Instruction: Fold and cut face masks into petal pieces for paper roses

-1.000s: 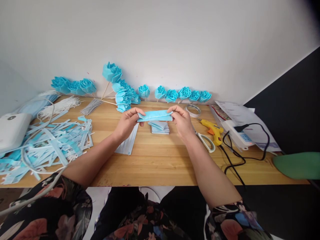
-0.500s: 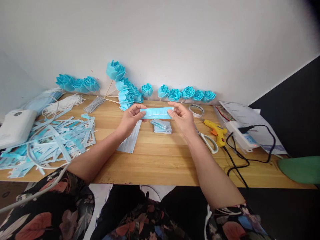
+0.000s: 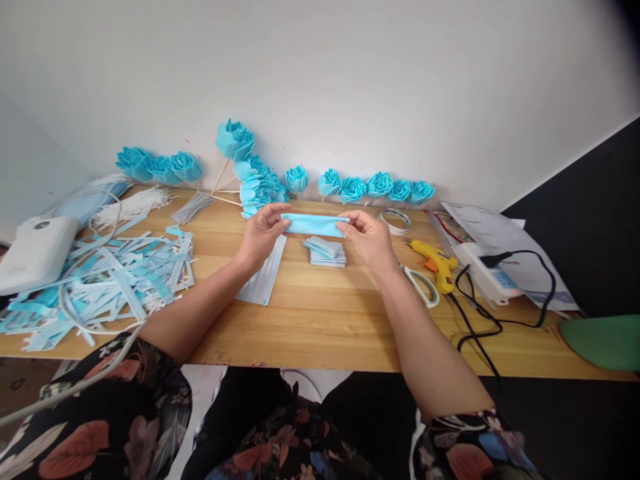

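A folded blue strip point(image 3: 316, 225) is stretched level above the wooden table point(image 3: 320, 333). My left hand point(image 3: 264, 235) pinches its left end between thumb and fingers, and my right hand point(image 3: 369, 239) pinches the right end. Beneath the strip, a small stack of folded light-blue pieces point(image 3: 326, 252) rests on the table. A flat pleated sheet point(image 3: 266, 277) lies by my left wrist, partly hidden by it.
Blue flowers point(image 3: 353, 189) line the wall. Cut strips point(image 3: 125, 273) and a white device point(image 3: 37, 253) lie left. At right are tape point(image 3: 395, 221), white-handled scissors point(image 3: 424, 288), a yellow glue gun point(image 3: 440, 267), a power strip point(image 3: 487, 277) and cords.
The strip's face now looks smooth, where creases and a fold line showed before. Both hands keep hold of its ends. The whole view has shifted slightly.
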`<state>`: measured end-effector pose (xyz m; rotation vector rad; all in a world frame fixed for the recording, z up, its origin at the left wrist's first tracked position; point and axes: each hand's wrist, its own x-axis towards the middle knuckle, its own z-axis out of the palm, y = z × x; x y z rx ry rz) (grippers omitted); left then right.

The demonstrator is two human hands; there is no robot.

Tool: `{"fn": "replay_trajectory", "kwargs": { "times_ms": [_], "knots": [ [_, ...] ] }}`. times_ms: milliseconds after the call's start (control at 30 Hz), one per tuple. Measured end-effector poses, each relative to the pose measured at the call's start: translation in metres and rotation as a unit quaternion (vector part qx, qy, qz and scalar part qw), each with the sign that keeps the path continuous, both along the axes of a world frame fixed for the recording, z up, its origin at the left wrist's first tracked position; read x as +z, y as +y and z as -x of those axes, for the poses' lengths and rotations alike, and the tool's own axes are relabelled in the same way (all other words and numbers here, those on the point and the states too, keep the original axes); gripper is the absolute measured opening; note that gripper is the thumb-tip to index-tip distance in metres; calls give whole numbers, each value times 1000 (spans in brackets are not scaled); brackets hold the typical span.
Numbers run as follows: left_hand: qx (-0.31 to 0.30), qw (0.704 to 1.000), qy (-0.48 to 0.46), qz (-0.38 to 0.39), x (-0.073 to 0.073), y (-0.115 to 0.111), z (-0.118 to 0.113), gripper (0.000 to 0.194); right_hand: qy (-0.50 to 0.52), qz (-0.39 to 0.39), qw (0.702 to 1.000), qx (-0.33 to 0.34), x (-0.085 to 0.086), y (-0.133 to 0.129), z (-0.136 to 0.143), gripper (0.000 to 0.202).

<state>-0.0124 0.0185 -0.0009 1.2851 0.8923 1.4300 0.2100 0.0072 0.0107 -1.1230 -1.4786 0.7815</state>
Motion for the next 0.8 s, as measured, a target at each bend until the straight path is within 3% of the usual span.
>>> {"fn": "replay_trajectory", "kwargs": {
  "times_ms": [200, 300, 433, 567, 633, 700, 800],
  "knots": [
    [-8, 998, 61, -3, -11, 3, 1, 32, 5, -34, 999, -15, -4, -2, 6, 17],
    [11, 988, 140, -57, -9, -1, 1, 32, -41, -71, 996, -28, -5, -7, 12, 16],
    [75, 935, 276, -209, 4, -13, 0, 32, -147, -153, 977, -39, -6, -16, 23, 13],
    [41, 903, 340, -258, 8, -18, -3, 26, -205, -216, 955, 4, -5, -24, 30, 14],
    [16, 906, 343, -248, 6, -18, -5, 20, -189, -212, 959, 18, -5, -25, 31, 14],
    [3, 928, 299, -224, 5, -16, -5, 21, -125, -175, 976, 21, -5, -24, 31, 17],
    [-21, 974, 159, -161, 7, -17, -5, 20, -15, -99, 993, 63, -7, -21, 32, 46]
  ]
}}
